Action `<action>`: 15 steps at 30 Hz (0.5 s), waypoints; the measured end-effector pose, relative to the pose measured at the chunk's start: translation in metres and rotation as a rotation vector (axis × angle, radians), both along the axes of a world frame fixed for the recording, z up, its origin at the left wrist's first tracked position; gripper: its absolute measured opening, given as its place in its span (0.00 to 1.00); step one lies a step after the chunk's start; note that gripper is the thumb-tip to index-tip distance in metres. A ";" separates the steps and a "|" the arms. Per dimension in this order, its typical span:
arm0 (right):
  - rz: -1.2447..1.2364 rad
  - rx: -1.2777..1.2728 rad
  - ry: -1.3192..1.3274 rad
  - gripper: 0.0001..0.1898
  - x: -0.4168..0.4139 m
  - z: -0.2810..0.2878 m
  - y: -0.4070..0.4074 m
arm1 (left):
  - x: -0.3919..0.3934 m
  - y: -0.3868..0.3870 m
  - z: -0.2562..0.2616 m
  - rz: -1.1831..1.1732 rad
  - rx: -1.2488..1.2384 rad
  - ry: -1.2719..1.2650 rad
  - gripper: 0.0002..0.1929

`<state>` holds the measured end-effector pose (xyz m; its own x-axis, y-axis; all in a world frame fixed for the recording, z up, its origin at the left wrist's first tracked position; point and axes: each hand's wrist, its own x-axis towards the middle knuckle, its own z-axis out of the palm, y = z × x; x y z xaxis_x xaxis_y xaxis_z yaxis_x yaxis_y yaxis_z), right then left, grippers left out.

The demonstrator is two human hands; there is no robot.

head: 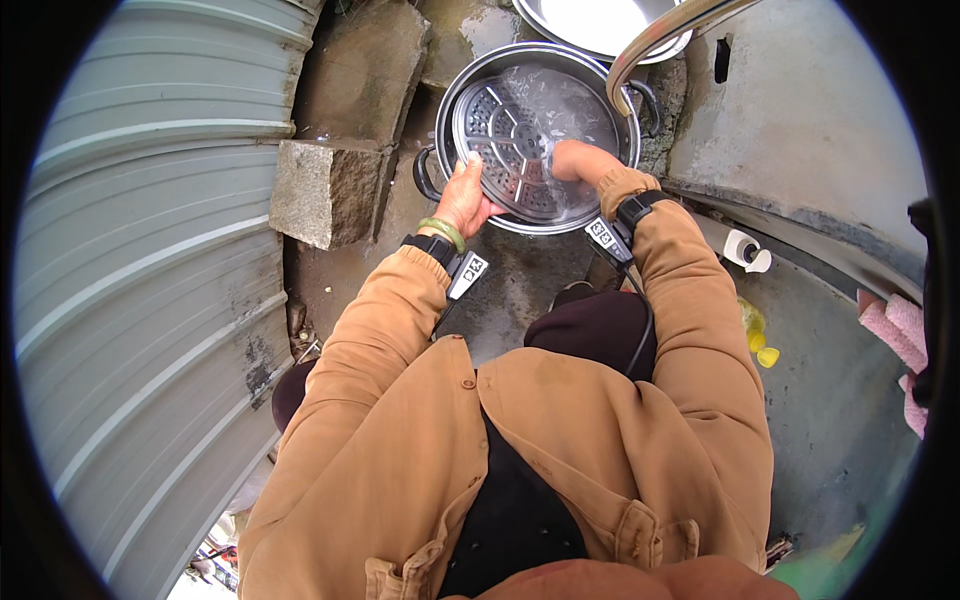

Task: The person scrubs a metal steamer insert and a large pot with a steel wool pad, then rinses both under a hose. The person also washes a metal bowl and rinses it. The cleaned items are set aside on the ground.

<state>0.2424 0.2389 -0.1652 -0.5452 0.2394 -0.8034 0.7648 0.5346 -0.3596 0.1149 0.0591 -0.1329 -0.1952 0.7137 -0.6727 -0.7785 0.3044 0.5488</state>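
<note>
Below me a stainless steel pot (445,124), with a black loop handle on each side, holds water. A round perforated steel steamer insert (501,127) lies within the pot's rim and looks partly under water. My left hand (466,199), with a green bangle at its wrist, grips the insert's near left edge. Its thumb rests on top, and the other fingers are partly hidden below. Over the right half of the insert, my right hand (581,161) is bent down into the pot. Its fingertips are hidden, so whether it holds anything is unclear.
A clear hose (634,56) arches down over the pot's right rim. Beyond stands a second metal basin (585,22). A rough stone block (322,195) and corrugated metal sheeting (150,225) flank the left. To the right are a white bottle (739,246), a yellow-capped bottle (753,330) and pink cloth (892,326).
</note>
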 end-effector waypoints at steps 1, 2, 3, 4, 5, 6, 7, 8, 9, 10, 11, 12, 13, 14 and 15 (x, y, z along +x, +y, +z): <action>-0.090 -0.099 0.042 0.16 0.001 0.019 -0.011 | 0.000 0.000 -0.002 0.001 0.004 -0.012 0.22; -0.164 -0.175 0.094 0.17 -0.003 0.036 -0.022 | 0.001 0.001 -0.002 -0.022 0.016 -0.008 0.24; -0.192 -0.264 0.166 0.20 -0.010 0.050 -0.030 | 0.001 0.003 -0.001 -0.041 -0.015 -0.030 0.26; -0.248 -0.284 0.263 0.23 -0.017 0.061 -0.040 | 0.002 0.003 0.002 -0.038 -0.001 -0.069 0.27; -0.288 -0.282 0.353 0.26 -0.023 0.069 -0.046 | 0.003 0.007 0.006 -0.035 0.003 -0.115 0.27; -0.325 -0.257 0.457 0.26 -0.024 0.074 -0.048 | 0.006 0.007 0.012 -0.069 -0.054 0.029 0.27; -0.349 -0.258 0.586 0.26 -0.024 0.075 -0.049 | 0.007 0.010 0.019 -0.096 -0.071 0.051 0.22; -0.447 -0.228 0.678 0.26 -0.022 0.073 -0.045 | 0.011 0.012 0.028 -0.116 -0.004 0.132 0.19; -0.542 -0.220 0.786 0.25 -0.015 0.070 -0.041 | 0.016 0.012 0.038 -0.127 0.023 0.200 0.16; -0.612 -0.133 0.785 0.25 -0.008 0.065 -0.033 | 0.017 0.012 0.048 -0.196 0.031 0.264 0.14; -0.684 -0.034 0.829 0.24 0.000 0.059 -0.026 | 0.017 0.011 0.060 -0.320 0.016 0.441 0.13; -0.662 0.000 0.771 0.24 0.012 0.054 -0.018 | 0.017 0.010 0.072 -0.319 0.028 0.502 0.13; -0.646 0.032 0.713 0.25 0.023 0.050 -0.011 | 0.016 0.008 0.083 -0.311 0.075 0.555 0.12; -0.545 0.146 0.675 0.25 0.034 0.046 -0.006 | 0.011 0.005 0.095 -0.341 0.122 0.623 0.12; -0.477 0.210 0.596 0.25 0.043 0.045 -0.003 | 0.005 0.001 0.107 -0.363 0.192 0.684 0.12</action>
<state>0.2851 0.2356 -0.1205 -0.6693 0.6703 -0.3207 0.6392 0.2992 -0.7085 0.1200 0.0602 -0.0262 -0.2532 0.9032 -0.3466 -0.1201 0.3261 0.9377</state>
